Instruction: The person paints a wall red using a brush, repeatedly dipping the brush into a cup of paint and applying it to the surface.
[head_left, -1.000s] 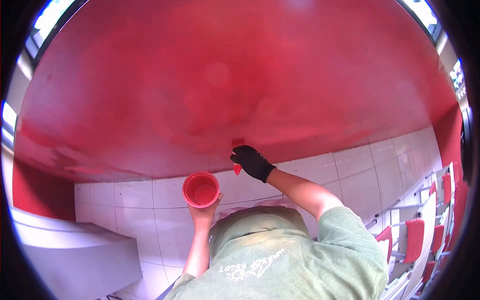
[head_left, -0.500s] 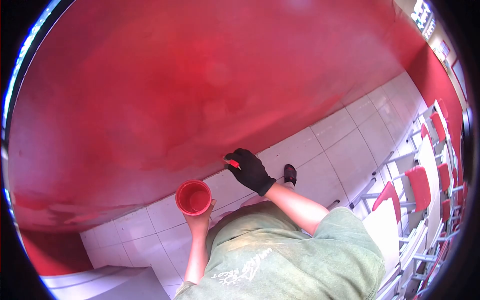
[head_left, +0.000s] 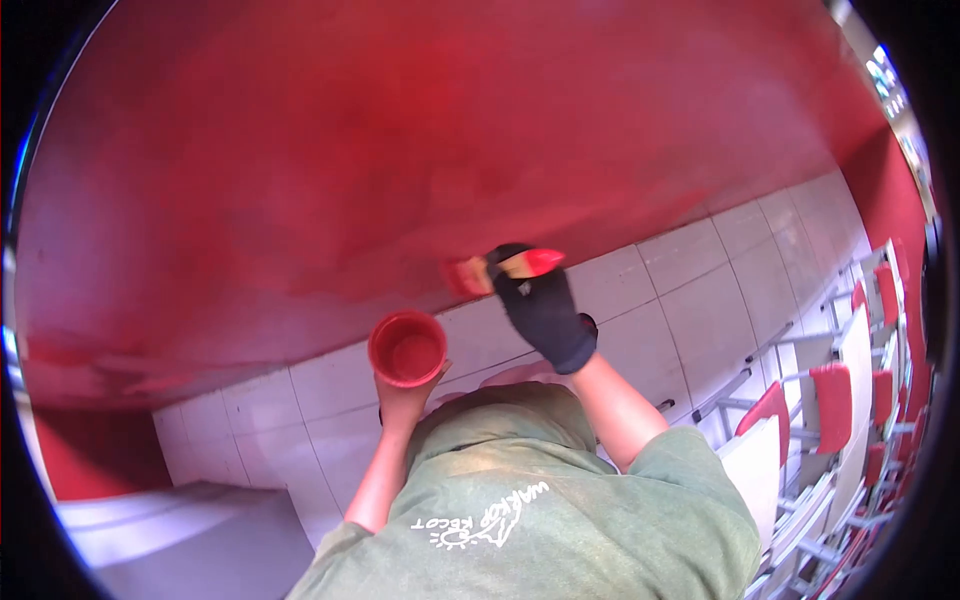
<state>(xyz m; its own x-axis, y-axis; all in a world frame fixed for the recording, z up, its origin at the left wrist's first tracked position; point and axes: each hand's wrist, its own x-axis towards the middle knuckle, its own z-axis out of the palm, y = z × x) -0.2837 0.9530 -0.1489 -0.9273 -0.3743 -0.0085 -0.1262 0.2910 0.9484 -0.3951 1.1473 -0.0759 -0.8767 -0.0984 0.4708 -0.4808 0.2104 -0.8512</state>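
A red cup (head_left: 408, 348) with its mouth facing up is held in my bare left hand (head_left: 402, 402), the fingers wrapped round its side and base. My right hand (head_left: 535, 310), in a black glove, grips a paintbrush (head_left: 520, 264) with a wooden handle tipped in red. Reddish bristles point left and overlap the red wall (head_left: 400, 180) in this view. The brush is slightly blurred. Patches of darker and lighter red cover the wall in front of me.
White floor tiles (head_left: 690, 260) run along the foot of the wall. Stacked chairs with red backs (head_left: 830, 405) and metal legs stand on the right. A grey box-like surface (head_left: 200, 535) is at the lower left.
My right hand has moved up and to the right, and the brush has turned so its handle and bristles now show. The cup has shifted slightly up and right.
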